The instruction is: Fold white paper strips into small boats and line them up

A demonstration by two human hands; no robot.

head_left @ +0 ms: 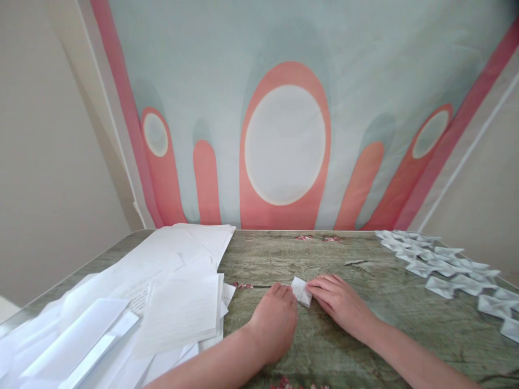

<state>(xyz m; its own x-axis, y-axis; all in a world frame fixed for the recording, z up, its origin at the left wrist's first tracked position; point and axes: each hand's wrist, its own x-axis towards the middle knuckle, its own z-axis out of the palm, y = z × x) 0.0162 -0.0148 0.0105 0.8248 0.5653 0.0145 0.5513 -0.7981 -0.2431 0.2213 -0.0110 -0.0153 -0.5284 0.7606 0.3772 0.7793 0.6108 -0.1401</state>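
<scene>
A small folded piece of white paper (301, 292) lies on the wood-patterned table between my two hands. My left hand (276, 319) rests at its left side, fingers curled together against the paper's edge. From the right, my right hand (343, 300) reaches in with fingertips pressed on the paper's right edge; its thumb is hidden. Creases show on the paper, but its exact fold is too small to make out.
Stacked white sheets (182, 310), some printed, cover the table's left side, with folded strips (81, 340) on top. Rows of folded paper pieces (441, 265) stand at the right. A backdrop (219, 70) with coral arches rises behind the table (275, 256).
</scene>
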